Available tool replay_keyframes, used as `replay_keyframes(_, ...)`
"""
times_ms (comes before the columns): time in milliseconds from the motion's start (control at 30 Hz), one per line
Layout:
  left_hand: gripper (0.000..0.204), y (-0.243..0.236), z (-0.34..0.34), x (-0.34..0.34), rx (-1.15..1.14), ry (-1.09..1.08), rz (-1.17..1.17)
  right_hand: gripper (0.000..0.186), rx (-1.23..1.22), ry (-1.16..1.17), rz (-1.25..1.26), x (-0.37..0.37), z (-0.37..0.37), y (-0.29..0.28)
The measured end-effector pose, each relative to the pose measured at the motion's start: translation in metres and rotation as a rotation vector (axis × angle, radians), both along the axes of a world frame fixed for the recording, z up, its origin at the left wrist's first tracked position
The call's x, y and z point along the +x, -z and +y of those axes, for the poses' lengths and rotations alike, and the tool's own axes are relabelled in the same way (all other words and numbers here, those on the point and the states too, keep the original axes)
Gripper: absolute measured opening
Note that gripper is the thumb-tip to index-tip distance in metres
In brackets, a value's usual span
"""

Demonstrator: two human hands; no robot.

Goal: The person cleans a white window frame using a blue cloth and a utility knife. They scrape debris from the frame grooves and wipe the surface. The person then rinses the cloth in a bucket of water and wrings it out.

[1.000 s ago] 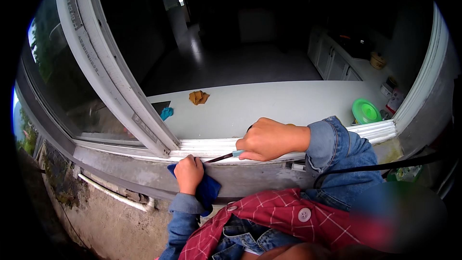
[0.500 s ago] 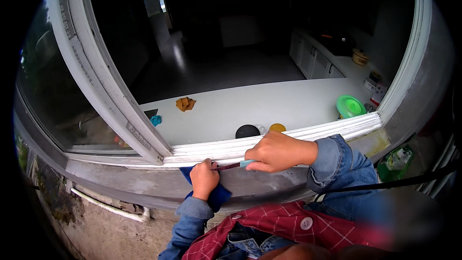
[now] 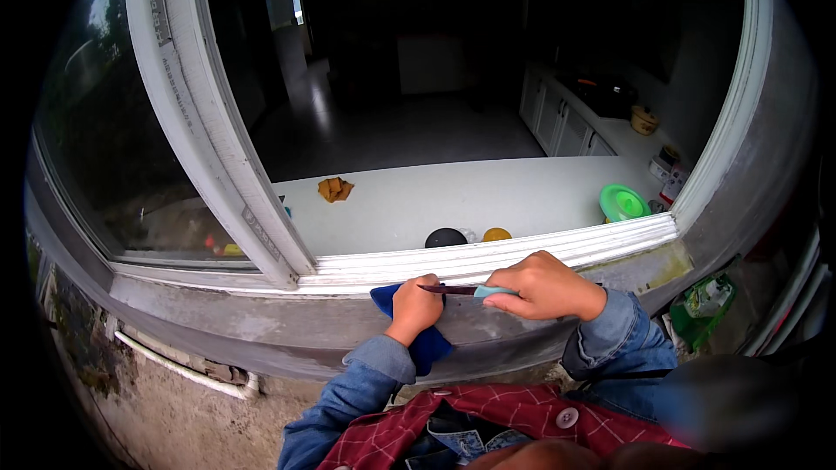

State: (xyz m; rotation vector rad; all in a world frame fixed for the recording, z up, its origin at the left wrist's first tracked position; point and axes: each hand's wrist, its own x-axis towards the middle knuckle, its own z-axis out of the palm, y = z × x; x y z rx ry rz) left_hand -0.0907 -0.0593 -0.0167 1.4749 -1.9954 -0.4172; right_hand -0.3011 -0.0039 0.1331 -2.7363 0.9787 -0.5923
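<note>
My right hand is closed round the pale blue handle of a knife. Its narrow dark blade points left, with the tip over the fingers of my left hand. That hand is closed on a dark blue cloth, which hangs down below it and sticks out to its left. Both hands are over the grey outer sill, just in front of the white window track. Whether the blade touches the cloth or the fingers, I cannot tell.
Beyond the track, a white counter carries a crumpled brown cloth, a black round lid, a yellow round thing and a green plastic basin. A sliding sash stands at left, a green bag at right.
Both hands have shifted right in the picture. The knife tip now shows above my left fingers instead of ending at them. The view has moved, and a teal cloth is now mostly behind the sash.
</note>
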Motion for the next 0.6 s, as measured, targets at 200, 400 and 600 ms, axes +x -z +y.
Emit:
replay_keyframes(200,0.008,0.025,-0.016,0.008,0.128,0.001,0.395,0.017,0.0,-0.003,-0.151,0.015,0.012,0.001)
replay_keyframes(400,0.008,-0.002,0.011,0.03,0.433,0.049,0.992,0.014,0.093,0.072,-0.255,0.027,0.026,0.009)
replay_keyframes(600,0.008,-0.01,0.041,0.086,0.438,0.22,1.407,0.013,0.198,0.263,-0.427,0.03,0.045,0.022)
